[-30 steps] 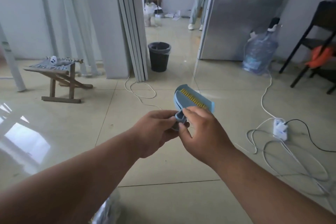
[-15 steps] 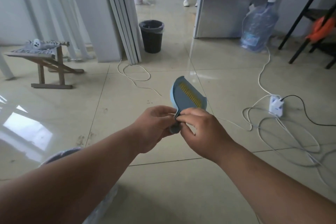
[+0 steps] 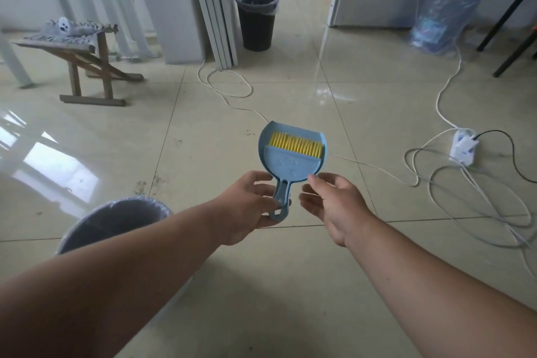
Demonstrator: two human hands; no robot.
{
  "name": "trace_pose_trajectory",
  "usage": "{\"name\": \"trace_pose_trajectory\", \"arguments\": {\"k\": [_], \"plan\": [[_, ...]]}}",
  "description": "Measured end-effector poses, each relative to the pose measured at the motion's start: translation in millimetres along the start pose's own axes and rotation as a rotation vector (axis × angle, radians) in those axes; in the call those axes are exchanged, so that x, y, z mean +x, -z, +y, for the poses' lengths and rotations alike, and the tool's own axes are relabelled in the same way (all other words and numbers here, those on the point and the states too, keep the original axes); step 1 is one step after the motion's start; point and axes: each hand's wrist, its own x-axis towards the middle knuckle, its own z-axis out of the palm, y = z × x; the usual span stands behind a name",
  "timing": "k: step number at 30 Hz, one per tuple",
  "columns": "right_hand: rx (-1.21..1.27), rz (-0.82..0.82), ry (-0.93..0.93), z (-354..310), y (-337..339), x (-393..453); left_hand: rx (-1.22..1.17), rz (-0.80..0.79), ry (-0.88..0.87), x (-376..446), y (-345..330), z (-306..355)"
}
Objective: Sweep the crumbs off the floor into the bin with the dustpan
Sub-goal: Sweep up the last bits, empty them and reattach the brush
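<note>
A small blue dustpan [image 3: 290, 164] with a yellow-bristled brush [image 3: 296, 147] nested in it is held in front of me, face up. My left hand [image 3: 250, 206] grips its handle from the left. My right hand [image 3: 331, 200] is just right of the handle, fingers spread, one fingertip touching the pan's lower right edge. A grey bin [image 3: 113, 221] with a bag liner stands on the floor at lower left, partly hidden by my left forearm. Dark crumbs [image 3: 145, 184] are scattered on the tiles ahead of that bin.
A black bin [image 3: 257, 20] stands by the doorway further off. A wooden stool [image 3: 78, 58] is at left. White cables [image 3: 453, 183] and a power strip [image 3: 463, 150] lie on the floor at right. A bagged water jug [image 3: 447, 6] and chair legs [image 3: 511, 11] are at upper right.
The camera has tilted down and the grey bin has come into view. The dustpan has turned flat and face up. My right hand has let go of the handle and spread its fingers.
</note>
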Motion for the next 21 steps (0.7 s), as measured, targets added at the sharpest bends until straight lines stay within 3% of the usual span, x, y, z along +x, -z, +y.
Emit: {"name": "trace_pose_trajectory", "arguments": {"k": [8, 21], "plan": [[0.015, 0.022, -0.141, 51.9, -9.8, 31.2, 0.165, -0.045, 0.093, 16.2, 35.2, -24.8], [-0.348, 0.054, -0.272, 161.8, 36.8, 85.7, 0.356, 0.232, 0.237, 98.8, 37.7, -113.9]]}}
